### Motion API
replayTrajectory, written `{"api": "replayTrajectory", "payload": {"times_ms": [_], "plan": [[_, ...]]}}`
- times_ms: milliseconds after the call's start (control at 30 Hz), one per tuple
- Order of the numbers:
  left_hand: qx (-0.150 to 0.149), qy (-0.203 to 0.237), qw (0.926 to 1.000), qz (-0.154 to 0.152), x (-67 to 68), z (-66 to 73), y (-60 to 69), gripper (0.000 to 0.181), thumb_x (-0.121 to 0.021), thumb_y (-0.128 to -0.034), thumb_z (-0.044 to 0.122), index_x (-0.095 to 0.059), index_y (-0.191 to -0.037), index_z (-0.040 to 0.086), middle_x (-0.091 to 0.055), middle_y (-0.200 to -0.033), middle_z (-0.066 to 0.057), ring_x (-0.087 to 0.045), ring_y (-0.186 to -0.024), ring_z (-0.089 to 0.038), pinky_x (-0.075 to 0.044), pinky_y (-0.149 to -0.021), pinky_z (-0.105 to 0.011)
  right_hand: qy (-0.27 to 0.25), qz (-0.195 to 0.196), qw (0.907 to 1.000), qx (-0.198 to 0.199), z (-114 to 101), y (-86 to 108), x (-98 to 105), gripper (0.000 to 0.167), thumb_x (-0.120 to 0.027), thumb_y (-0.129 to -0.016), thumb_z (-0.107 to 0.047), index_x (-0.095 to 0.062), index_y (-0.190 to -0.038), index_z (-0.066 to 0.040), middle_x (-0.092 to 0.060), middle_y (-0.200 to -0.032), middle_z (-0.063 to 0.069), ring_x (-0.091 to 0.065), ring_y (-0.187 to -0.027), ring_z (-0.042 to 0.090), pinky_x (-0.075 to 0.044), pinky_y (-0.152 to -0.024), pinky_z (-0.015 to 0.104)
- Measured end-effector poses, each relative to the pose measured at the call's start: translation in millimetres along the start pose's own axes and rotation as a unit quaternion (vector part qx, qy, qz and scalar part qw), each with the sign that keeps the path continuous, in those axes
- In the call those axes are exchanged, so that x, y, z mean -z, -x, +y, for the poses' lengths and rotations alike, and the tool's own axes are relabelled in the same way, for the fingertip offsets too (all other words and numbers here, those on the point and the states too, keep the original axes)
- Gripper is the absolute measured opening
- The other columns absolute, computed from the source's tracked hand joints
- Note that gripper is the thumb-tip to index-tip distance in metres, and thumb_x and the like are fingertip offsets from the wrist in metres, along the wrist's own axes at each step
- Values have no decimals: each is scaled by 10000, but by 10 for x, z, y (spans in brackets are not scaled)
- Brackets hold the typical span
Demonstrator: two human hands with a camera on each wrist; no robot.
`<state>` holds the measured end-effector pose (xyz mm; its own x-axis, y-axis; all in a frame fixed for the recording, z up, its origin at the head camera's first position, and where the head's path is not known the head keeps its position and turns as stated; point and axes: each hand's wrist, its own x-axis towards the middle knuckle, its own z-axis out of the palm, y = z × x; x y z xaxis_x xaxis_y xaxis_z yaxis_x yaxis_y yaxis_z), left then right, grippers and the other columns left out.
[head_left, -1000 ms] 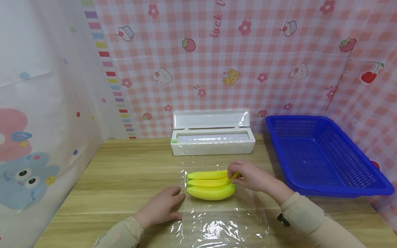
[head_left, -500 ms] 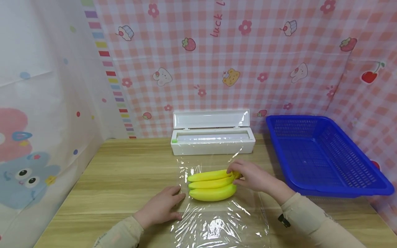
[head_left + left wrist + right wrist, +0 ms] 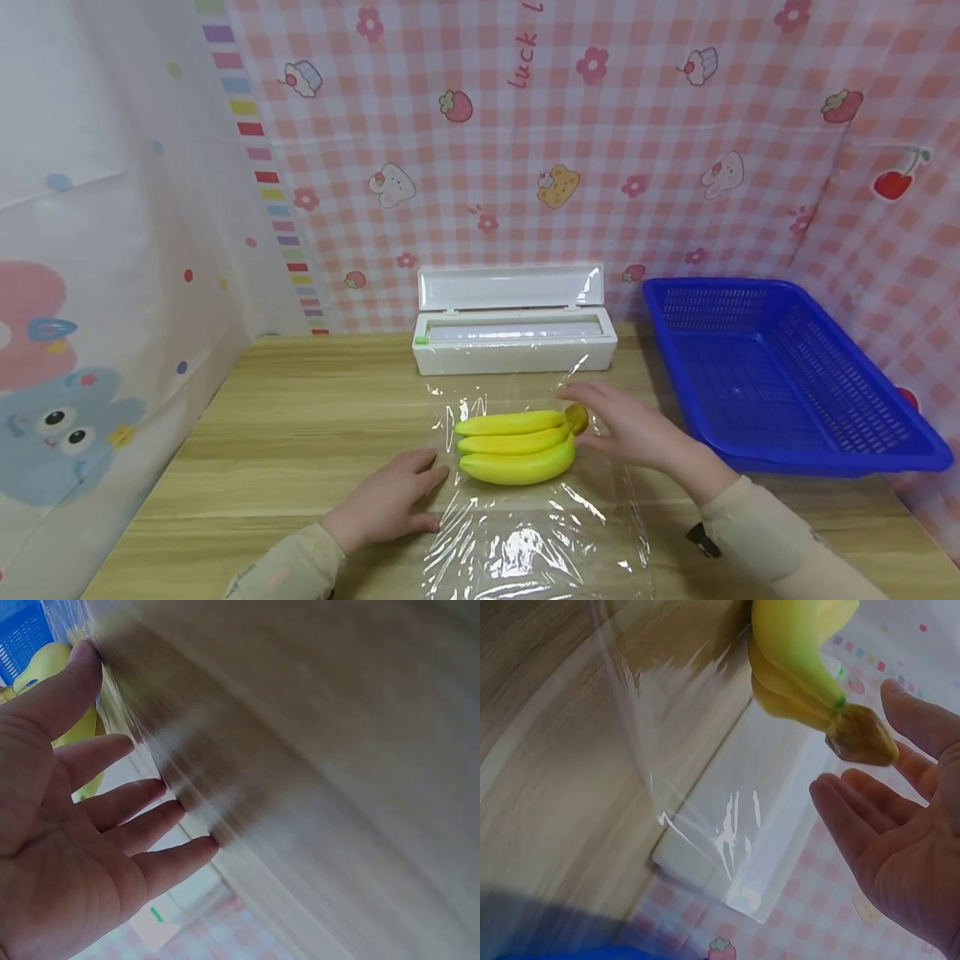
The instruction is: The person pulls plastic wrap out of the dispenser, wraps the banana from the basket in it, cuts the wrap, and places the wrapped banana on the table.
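Note:
A bunch of yellow bananas lies on a sheet of clear cling film spread over the wooden table, its brown stem pointing right. Around that stem, but apart from it, my right hand has its fingers spread and holds nothing. In the right wrist view the stem of the bananas shows between thumb and fingers. My left hand rests at the film's left edge with fingers extended; in the left wrist view its fingertips touch the table and film edge. The film runs back to a white dispenser box whose lid is raised.
To the right stands a blue plastic basket with perforated sides. Behind the table hangs a pink checked cloth, and a white patterned cloth hangs at the left. The wooden tabletop shows left of the film.
My right hand has let go of the banana stem and drawn slightly right, its fingers spreading. The bananas have shifted a little to the right, wrinkling the film. My left hand stays put.

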<state>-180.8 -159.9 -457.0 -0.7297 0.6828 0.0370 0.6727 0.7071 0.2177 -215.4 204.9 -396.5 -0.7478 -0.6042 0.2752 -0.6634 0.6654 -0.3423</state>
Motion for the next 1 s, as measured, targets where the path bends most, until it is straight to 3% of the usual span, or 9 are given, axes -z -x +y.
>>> {"api": "replayTrajectory", "payload": {"times_ms": [300,633,867,1000], "plan": [[-185,42,9997,125,22,-21,99,756,-758,-828,435,-525,-1401,0,-433,-1448,-295,-456,-1301,-441,-379,-1086,-540,119,256,9996,-14,-8,227,129,557,-791,-847,-168,-567,-1338,-28,-526,-1410,164,-497,-1285,368,-418,-1055,544],[-297,0,9982,515,116,42,269,726,-762,-824,426,-547,-1387,21,-477,-1435,-248,-507,-1267,-406,-419,-1055,-536,369,434,9970,521,-14,496,114,517,-822,-790,-93,-617,-1264,-54,-604,-1316,121,-569,-1200,314,-485,-988,508],[-965,-381,9904,912,113,111,337,658,-795,-799,376,-606,-1326,29,-583,-1345,-174,-562,-1216,-337,-465,-1020,-503,569,591,9938,756,-36,661,109,538,-834,-746,-99,-639,-1248,-106,-617,-1308,49,-585,-1175,270,-502,-957,485],[-1347,-443,9829,1172,94,135,369,589,-819,-777,356,-658,-1256,55,-625,-1294,-150,-580,-1194,-323,-477,-1004,-507,598,739,9905,997,-23,755,81,497,-820,-769,-136,-648,-1235,-138,-644,-1248,26,-600,-1136,242,-483,-988,365]]}}
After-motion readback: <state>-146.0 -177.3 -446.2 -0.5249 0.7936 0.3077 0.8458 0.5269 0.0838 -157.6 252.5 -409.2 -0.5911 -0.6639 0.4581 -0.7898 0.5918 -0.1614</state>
